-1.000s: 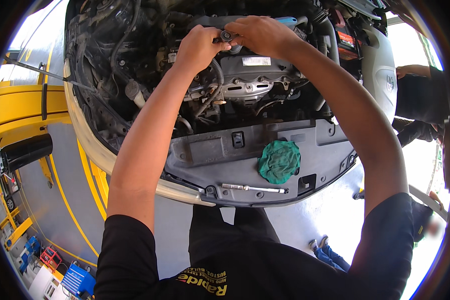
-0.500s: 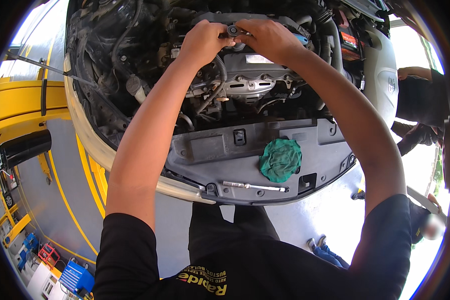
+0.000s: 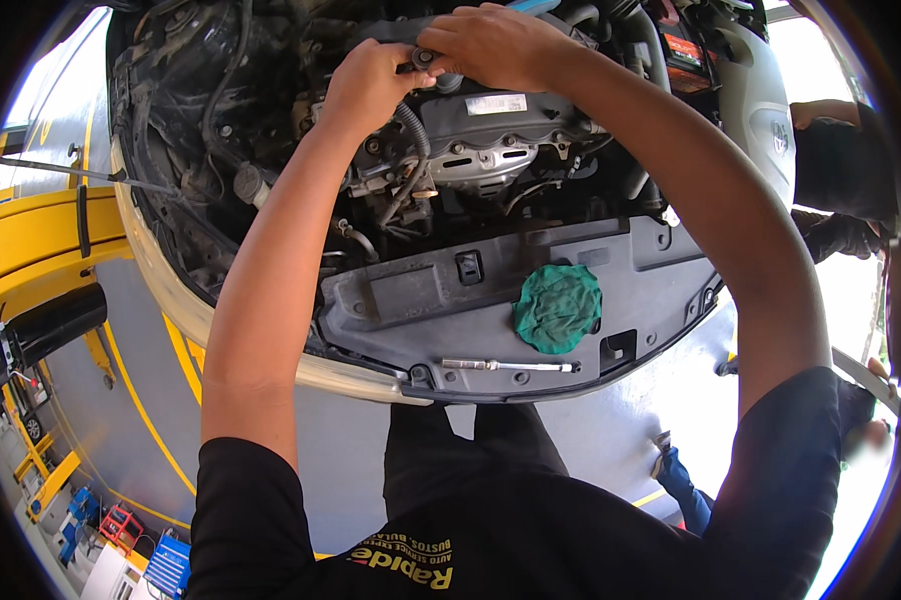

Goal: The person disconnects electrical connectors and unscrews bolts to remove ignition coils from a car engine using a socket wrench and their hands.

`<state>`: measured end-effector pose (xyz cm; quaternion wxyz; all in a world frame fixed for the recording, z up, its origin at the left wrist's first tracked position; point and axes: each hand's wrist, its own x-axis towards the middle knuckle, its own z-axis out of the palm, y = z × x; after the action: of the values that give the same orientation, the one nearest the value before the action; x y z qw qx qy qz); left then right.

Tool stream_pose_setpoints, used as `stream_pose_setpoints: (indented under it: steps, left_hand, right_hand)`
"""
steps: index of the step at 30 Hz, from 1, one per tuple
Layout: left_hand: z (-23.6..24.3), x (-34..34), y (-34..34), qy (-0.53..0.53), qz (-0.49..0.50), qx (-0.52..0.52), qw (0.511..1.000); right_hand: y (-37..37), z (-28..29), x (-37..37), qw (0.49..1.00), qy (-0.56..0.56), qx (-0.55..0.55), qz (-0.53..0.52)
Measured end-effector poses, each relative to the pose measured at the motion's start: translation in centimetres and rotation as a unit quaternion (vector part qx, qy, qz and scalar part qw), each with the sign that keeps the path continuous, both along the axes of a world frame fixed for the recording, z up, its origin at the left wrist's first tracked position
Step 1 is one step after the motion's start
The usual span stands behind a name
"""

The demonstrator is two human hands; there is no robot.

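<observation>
Over the far side of the engine (image 3: 500, 125), both my hands are closed round a ratchet wrench (image 3: 423, 58) with a dark round head. My left hand (image 3: 368, 85) pinches the head between thumb and fingers. My right hand (image 3: 495, 45) lies over the tool from the other side, its fingertips by the head. The blue handle end (image 3: 535, 5) shows beyond the right hand. A dark round cap (image 3: 449, 82) sits just below the fingers. What the ratchet is seated on is hidden.
A green cloth (image 3: 558, 308) and a slim silver wrench with a knurled grip (image 3: 505, 366) lie on the black front panel (image 3: 400, 290). The battery (image 3: 682, 50) is at the far right. A yellow lift arm (image 3: 40, 205) stands left; people are at right, one gloved hand (image 3: 838, 237) near the car.
The blue handle has swung away from me and left, my right hand moving with it. The ratchet head has shifted left in the picture, as my view has moved slightly too.
</observation>
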<state>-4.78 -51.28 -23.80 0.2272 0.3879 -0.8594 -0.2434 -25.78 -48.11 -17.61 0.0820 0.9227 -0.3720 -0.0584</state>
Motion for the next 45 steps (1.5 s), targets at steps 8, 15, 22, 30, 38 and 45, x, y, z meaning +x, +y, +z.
stream_pose_setpoints:
  steps: [8, 15, 22, 30, 38, 45]
  left_hand:
    - [0.2, 0.3, 0.2, -0.027, 0.010, 0.009, 1.000]
    - [0.1, 0.3, -0.2, -0.030, 0.007, -0.003, 1.000]
    - [4.0, -0.5, 0.9, 0.325, -0.092, 0.238, 0.911]
    - [2.5, -3.4, 23.8, 0.294, -0.051, 0.464, 0.834]
    - [-4.5, -6.0, 29.1, -0.085, -0.080, 0.186, 0.976]
    - [-1.2, 4.9, 27.2, 0.182, 0.068, 0.614, 0.765]
  right_hand:
    - [0.4, 0.8, 0.9, 0.991, -0.082, 0.077, -0.077]
    - [0.4, 2.1, 1.7, 0.984, -0.052, 0.133, -0.109]
    - [2.9, 7.7, -0.4, 0.959, -0.254, 0.067, -0.103]
    - [26.5, 3.2, -7.1, 0.656, -0.458, 0.396, -0.451]
    - [37.6, -5.9, -7.0, 0.732, -0.304, 0.360, -0.492]
    - [35.9, -8.1, -3.0, 0.819, -0.252, 0.341, -0.386]
